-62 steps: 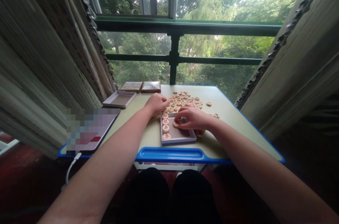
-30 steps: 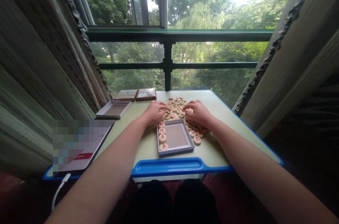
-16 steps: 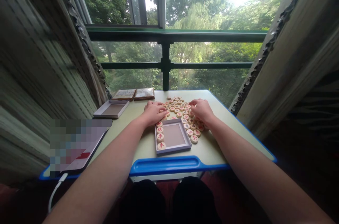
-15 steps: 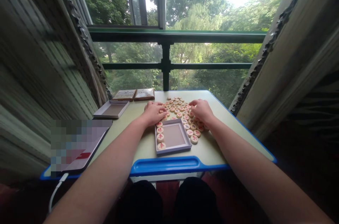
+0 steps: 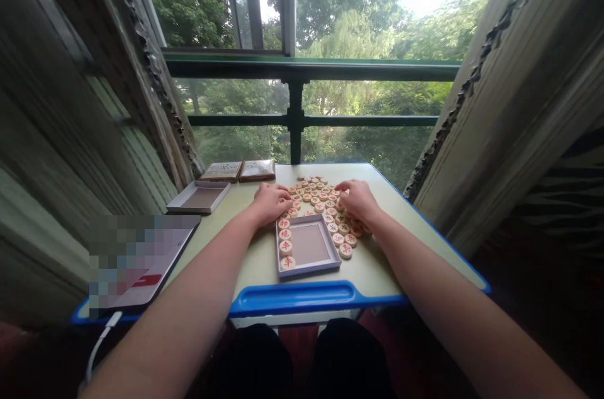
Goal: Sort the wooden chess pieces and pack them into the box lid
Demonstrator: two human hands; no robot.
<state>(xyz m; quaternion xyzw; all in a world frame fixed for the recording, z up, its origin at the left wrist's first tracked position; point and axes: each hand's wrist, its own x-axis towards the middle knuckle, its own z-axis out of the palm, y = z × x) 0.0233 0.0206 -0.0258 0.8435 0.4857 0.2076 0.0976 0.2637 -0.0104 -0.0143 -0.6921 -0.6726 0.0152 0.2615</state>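
A shallow box stands near the front of the table, with a column of round pieces with red characters along its inner left side. Loose round wooden pieces, marked in red or black, spread behind and to the right of it. At the left edge of this spread, just behind the box, is my left hand, fingers bent over the pieces; its fingertips are too small to read. My right hand rests at the right side of the spread with fingers curled down, covering some pieces. Whether it grips one is unclear.
Another shallow box lies at the back left, near two flat packages. A tablet with a white cable is on the left. The table has a blue front rim; a window railing stands behind.
My left hand has shifted slightly left and back from the pieces behind the box, showing more of them. My right hand has barely moved.
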